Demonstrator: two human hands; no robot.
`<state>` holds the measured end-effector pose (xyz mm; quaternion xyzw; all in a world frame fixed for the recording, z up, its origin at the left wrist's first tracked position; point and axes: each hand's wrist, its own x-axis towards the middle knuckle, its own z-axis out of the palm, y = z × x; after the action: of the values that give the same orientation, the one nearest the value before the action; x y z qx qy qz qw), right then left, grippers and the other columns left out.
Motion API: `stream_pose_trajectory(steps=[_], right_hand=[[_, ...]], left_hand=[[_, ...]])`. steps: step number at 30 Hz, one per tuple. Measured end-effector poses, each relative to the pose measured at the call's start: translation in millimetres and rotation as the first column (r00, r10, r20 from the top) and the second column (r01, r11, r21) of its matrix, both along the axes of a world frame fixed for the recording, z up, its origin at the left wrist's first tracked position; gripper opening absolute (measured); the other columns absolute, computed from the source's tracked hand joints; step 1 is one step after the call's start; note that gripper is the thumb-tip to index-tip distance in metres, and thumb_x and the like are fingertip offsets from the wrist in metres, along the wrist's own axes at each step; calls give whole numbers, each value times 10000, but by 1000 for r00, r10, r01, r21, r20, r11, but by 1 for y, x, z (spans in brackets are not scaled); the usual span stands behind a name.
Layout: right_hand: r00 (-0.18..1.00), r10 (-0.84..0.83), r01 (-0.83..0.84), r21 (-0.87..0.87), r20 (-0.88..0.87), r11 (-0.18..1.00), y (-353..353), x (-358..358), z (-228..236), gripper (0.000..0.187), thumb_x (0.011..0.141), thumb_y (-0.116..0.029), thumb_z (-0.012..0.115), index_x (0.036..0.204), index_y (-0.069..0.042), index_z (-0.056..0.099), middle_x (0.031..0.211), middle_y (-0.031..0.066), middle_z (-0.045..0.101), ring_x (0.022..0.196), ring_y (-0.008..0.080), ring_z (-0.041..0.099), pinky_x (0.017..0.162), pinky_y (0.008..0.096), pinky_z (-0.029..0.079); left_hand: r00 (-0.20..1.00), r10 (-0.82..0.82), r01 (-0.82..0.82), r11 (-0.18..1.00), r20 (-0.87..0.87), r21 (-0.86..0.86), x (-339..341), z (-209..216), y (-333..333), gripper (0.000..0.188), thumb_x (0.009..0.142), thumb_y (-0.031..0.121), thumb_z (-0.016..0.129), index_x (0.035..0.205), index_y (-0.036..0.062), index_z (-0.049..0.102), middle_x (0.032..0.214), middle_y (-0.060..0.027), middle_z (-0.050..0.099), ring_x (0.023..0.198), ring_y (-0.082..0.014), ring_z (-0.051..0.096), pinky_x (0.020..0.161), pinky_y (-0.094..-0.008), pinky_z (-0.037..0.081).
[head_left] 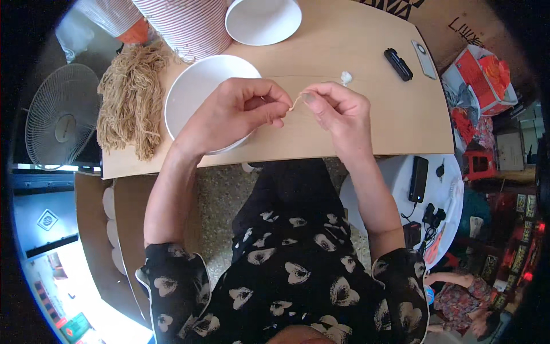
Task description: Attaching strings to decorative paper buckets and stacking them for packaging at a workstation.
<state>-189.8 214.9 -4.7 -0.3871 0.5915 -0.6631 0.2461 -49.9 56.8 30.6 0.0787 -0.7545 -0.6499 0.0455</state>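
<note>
Over the near part of a light wooden table, my left hand [240, 109] and my right hand [342, 112] face each other, each with thumb and fingers pinched. A short piece of tan string [295, 103] runs between their fingertips, slightly bent. Beneath my left hand stands a white round bowl [189, 86], partly covered by the hand and wrist. To its left, a thick bundle of tan strands [132, 97] lies spread at the table's edge. A small crumpled white scrap [346, 78] rests just beyond my right hand.
Behind the bowl rise a stack of paper bowls [183, 26] and another white bowl [263, 23]. A black oblong object [398, 64] and a phone-like slab [423, 59] lie at the right. A fan [63, 117] stands left; a white round table [444, 200] with chargers is lower right, near another person [464, 298].
</note>
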Motion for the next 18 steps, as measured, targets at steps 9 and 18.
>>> stream_pose_trajectory(steps=[9, 18], right_hand=[[913, 96, -68, -84, 397, 994, -15, 13, -5, 127, 904, -136, 691, 950, -22, 662, 649, -84, 492, 503, -2, 341, 450, 187, 225], [874, 78, -98, 17, 480, 995, -14, 13, -5, 149, 899, -172, 712, 904, -28, 672, 634, -80, 524, 496, -7, 333, 442, 185, 220]], left_hand=[[994, 83, -82, 996, -72, 26, 5, -9, 0, 143, 925, 49, 652, 1043, -33, 656, 890, -17, 669, 795, -64, 628, 721, -209, 523], [946, 244, -297, 917, -214, -267, 5, -1, 10, 212, 846, 19, 716, 1054, 27, 679, 833, -3, 708, 597, -20, 539, 546, -194, 460]])
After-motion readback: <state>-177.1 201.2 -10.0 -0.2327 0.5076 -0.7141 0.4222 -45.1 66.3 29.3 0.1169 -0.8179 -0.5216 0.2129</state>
